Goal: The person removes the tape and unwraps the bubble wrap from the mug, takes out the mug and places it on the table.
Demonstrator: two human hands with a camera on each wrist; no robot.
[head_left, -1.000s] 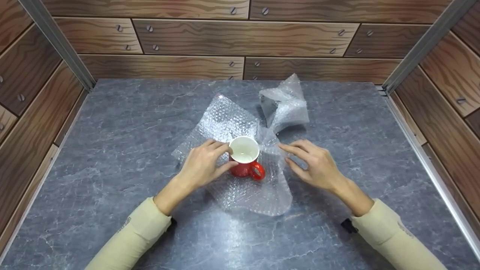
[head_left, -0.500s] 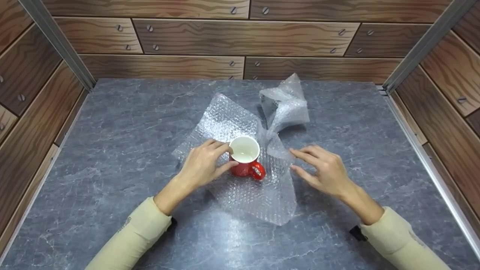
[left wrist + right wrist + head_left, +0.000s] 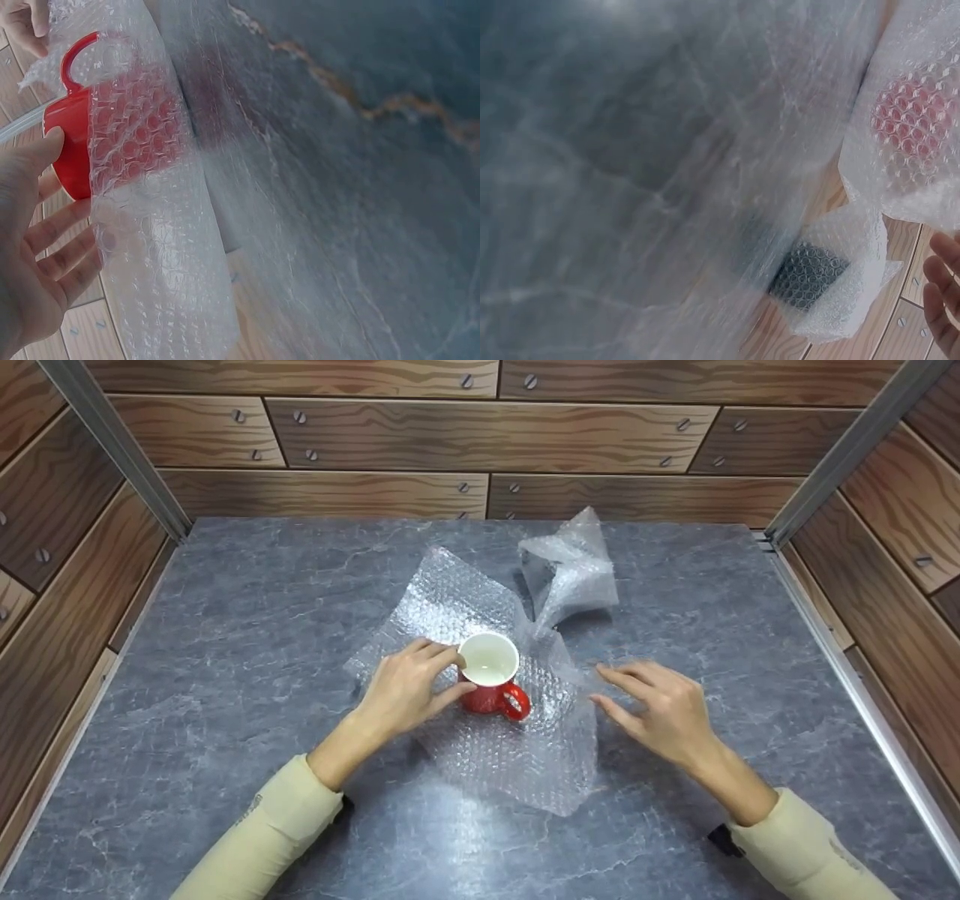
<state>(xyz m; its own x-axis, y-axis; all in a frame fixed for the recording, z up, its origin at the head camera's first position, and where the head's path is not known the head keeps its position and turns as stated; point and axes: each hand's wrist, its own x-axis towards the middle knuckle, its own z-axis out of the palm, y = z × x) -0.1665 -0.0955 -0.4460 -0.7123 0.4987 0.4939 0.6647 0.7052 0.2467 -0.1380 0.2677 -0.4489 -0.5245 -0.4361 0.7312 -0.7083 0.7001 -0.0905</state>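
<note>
A red mug [image 3: 484, 697] with a white inside stands upright on a sheet of bubble wrap [image 3: 517, 757], its handle toward the front right. My left hand [image 3: 405, 686] grips the mug's left side, thumb in front and fingertips at the rim. In the left wrist view, bubble wrap [image 3: 161, 232] rises over the lower part of the mug [image 3: 71, 142]. My right hand [image 3: 664, 705] is just beyond the wrap's right edge, with thumb and forefinger apart. The right wrist view shows its loosely bent fingers [image 3: 941, 281] close to the wrap.
Behind the sheet, to the right, sits a bubble-wrap bundle [image 3: 574, 574]; something dark shows through it in the right wrist view. The grey marbled table [image 3: 255, 585] has wood-patterned walls [image 3: 375, 435] on the back and sides.
My right hand has moved right and toward the front, away from the mug. The sheet's right part has flattened and spread outward. My left hand and the mug have stayed put.
</note>
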